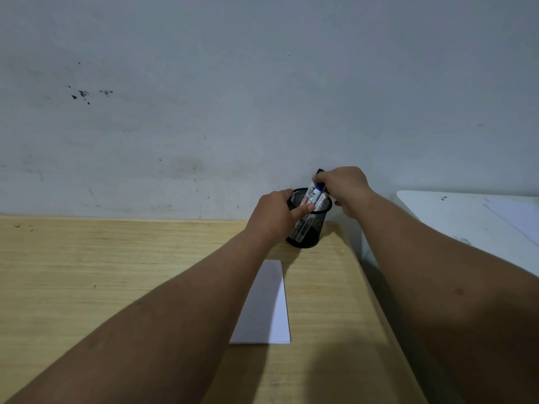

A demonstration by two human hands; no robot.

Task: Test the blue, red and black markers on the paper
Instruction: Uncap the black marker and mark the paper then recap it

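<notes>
A black mesh pen cup (pixel 306 233) stands on the wooden desk (pixel 116 272) near the wall. Markers stand in it: one with a blue cap (pixel 320 187), a white-barrelled one with red print (pixel 311 196), and a black tip (pixel 320 171) pokes out above my fingers. My left hand (pixel 274 215) grips the cup's left side, thumb across the rim. My right hand (pixel 344 188) is closed over the marker tops, fingers around the blue-capped marker. A white sheet of paper (pixel 267 307) lies on the desk in front of the cup, partly hidden under my left forearm.
A grey stained wall (pixel 204 112) rises right behind the desk. To the right, a white surface (pixel 466 223) with loose sheets sits beside the desk, separated by a gap at the desk's right edge.
</notes>
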